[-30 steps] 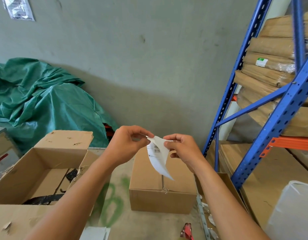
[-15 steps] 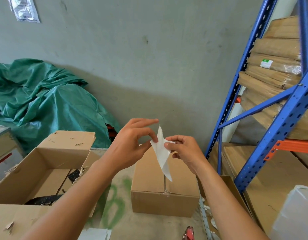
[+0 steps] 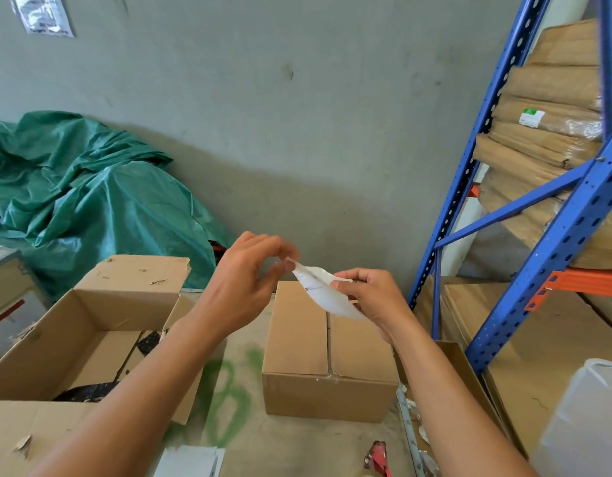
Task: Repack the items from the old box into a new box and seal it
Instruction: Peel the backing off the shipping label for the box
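Observation:
A closed, taped cardboard box (image 3: 328, 352) sits on the table in front of me. Above it I hold a white printed label (image 3: 323, 290) in the air. My right hand (image 3: 373, 301) pinches its right side between thumb and fingers. My left hand (image 3: 242, 284) is at the label's upper left tip, fingertips touching its corner. An old, torn open box (image 3: 87, 325) stands at the left with dark items (image 3: 87, 395) on its bottom.
A green tarp (image 3: 84, 201) covers a heap at the back left. Blue shelving (image 3: 545, 208) with stacked flat cartons stands at the right. A red tape dispenser (image 3: 378, 457) and white paper (image 3: 191, 461) lie near the table's front edge. A white plastic container (image 3: 586, 421) is at lower right.
The label has swung from hanging downward to lying nearly flat between my hands. My left fingers have moved from the sheet's middle to its upper left corner.

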Demonstrator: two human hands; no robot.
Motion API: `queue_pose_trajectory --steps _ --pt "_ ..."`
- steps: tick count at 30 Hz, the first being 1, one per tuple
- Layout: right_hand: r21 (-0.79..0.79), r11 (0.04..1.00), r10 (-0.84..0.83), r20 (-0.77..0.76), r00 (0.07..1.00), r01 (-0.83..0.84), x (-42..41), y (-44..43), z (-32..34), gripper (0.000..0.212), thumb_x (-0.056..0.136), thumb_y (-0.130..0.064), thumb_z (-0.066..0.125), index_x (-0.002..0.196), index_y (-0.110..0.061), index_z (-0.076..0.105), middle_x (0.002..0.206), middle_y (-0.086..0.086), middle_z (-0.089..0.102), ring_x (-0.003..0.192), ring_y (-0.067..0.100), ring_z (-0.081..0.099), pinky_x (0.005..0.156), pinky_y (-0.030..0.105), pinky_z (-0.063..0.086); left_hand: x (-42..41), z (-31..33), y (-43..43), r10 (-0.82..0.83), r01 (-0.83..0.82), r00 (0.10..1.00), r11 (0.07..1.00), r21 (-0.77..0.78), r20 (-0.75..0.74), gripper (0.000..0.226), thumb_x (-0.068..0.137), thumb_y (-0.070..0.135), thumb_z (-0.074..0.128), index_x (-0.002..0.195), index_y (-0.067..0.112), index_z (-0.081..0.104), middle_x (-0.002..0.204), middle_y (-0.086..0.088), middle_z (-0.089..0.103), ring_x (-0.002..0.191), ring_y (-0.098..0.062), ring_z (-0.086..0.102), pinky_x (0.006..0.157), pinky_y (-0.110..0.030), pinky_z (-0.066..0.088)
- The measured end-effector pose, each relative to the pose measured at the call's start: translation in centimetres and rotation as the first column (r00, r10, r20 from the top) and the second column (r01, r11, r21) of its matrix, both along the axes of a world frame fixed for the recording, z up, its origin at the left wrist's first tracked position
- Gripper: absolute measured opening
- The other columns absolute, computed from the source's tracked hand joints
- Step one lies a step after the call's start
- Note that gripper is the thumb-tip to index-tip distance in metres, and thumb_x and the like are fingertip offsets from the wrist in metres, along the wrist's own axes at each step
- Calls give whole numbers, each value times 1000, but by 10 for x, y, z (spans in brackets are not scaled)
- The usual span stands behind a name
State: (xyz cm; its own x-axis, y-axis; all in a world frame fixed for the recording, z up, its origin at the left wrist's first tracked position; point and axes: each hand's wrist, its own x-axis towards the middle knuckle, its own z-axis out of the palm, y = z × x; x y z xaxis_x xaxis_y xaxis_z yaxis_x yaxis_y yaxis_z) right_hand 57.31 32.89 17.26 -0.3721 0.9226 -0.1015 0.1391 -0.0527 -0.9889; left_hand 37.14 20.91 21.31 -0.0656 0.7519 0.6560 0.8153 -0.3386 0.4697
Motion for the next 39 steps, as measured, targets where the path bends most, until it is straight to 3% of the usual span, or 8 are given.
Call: queue_pose_trajectory --steps 3,6,12,18,23,27,31,39 --pt "0 1000 -12 -14 1000 12 2 -1 -2 8 86 -9 76 95 -8 77 74 5 69 63 15 59 62 29 46 -4 -1 -2 25 -22 988 1000 -17 151 29 91 13 74 112 32 67 93 22 68 96 -13 60 84 -36 50" --pt "8 1000 -29 -3 1000 29 4 -2 -5 7 86 -11 76 93 -11 78 73 -1 72 64 10 62 59 28 48 -11 -3 -3 63 -60 983 998 -21 171 16 90 16 76 98 30 76 92 30 67 96 -9 58 85 -45 51" --pt "-38 999 -39 -56 998 36 7 -9 -11 8 87 -12 77 95 -10 76 82 1 74 67 8 63 58 26 50 -15 -6 -4 59 -47 975 997 -60 215 11 94 20 69 94 31 68 114 11 62 113 -17 57 97 -42 48" --pt "-88 994 -75 -77 994 68 11 -22 -20 9 92 -8 71 100 -10 77 93 3 75 74 14 63 58 28 49 -16 -7 0 36 -1 954 993 -119 297 7 100 23 61 98 28 65 95 20 69 101 -20 64 93 -47 51" --pt "-115 989 -106 -99 989 94 17 -30 -29 5 93 -4 68 93 -9 71 83 5 67 71 15 59 56 28 48 -20 -4 3 27 -3 932 998 -65 363 8 101 17 60 104 23 64 88 26 67 93 -7 66 84 -40 57" --pt "-108 986 -135 -71 988 127 19 -32 -39 3 94 -11 71 91 -11 71 82 4 66 68 12 59 55 27 50 -28 -8 9 38 -12 917 998 -68 397 10 101 18 59 104 26 63 90 13 70 93 -14 68 81 -43 58" --pt "-94 983 -162 -40 986 158 22 -36 -57 3 95 -11 70 96 -8 72 81 2 66 66 11 59 56 27 51 -36 -11 18 107 -77 926 992 -97 362 9 102 18 58 107 23 63 90 13 68 92 -13 67 75 -22 52" --pt "-160 973 -129 211 969 164 24 -79 -140 15 95 0 62 88 -11 69 75 6 65 56 13 55 51 27 50 -48 -23 39 181 -127 940 973 -195 289 12 100 19 58 103 30 60 86 14 64 72 2 58 65 -15 46"
